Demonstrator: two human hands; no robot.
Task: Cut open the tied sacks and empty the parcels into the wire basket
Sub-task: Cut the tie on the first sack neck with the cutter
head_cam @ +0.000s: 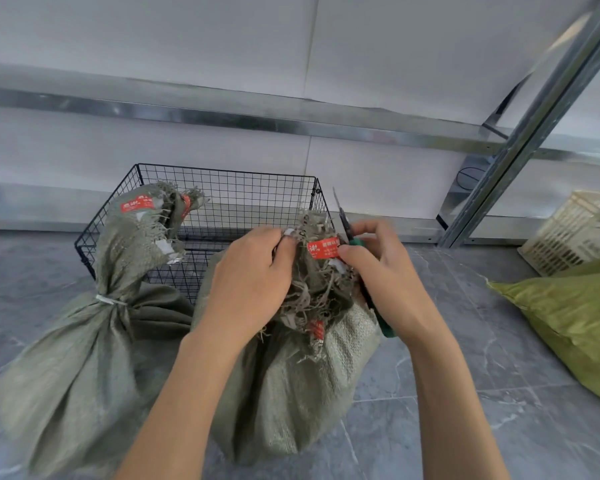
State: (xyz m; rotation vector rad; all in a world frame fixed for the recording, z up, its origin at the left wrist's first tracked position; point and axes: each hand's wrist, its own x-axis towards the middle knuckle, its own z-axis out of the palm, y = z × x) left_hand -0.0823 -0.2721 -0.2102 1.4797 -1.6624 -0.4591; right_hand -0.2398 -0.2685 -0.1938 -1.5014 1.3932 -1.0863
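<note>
Two grey-green woven sacks stand on the floor before a black wire basket point(222, 188). The left sack point(84, 358) is tied at its neck with a white tie point(110, 301) and bears a red label. My left hand point(253, 271) grips the frayed mouth of the middle sack point(291, 393). My right hand point(381, 268) holds green-handled scissors point(343, 220), blades pointing up, and its thumb presses the sack's red label point(324, 248). No parcels are visible; the basket looks empty.
A yellow-green sack point(568, 323) lies at the right on the grey tiled floor. Behind it stands a cream plastic crate point(568, 233). Metal shelving point(520, 140) runs along the back wall and right side.
</note>
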